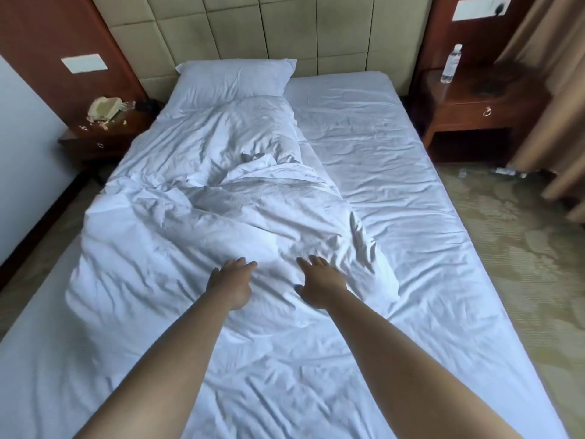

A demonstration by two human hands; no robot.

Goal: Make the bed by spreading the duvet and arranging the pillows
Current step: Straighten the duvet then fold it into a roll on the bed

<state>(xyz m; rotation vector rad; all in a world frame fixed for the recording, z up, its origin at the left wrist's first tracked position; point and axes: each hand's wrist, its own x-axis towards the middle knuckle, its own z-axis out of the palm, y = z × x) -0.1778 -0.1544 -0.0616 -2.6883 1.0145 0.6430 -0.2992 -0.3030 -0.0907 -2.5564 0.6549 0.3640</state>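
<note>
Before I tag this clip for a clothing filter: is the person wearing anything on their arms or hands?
Nothing shows. Both forearms are bare along their whole visible length, with no sleeve or cuff in view. The left hand and the right hand are gloveless, and no ring, watch, bracelet or band is visible on either wrist or hand. The frame cuts off the upper arms, so any sleeves there cannot be seen.

Second pillow (pixel 253 131) half under crumpled duvet (pixel 196 223)
</note>
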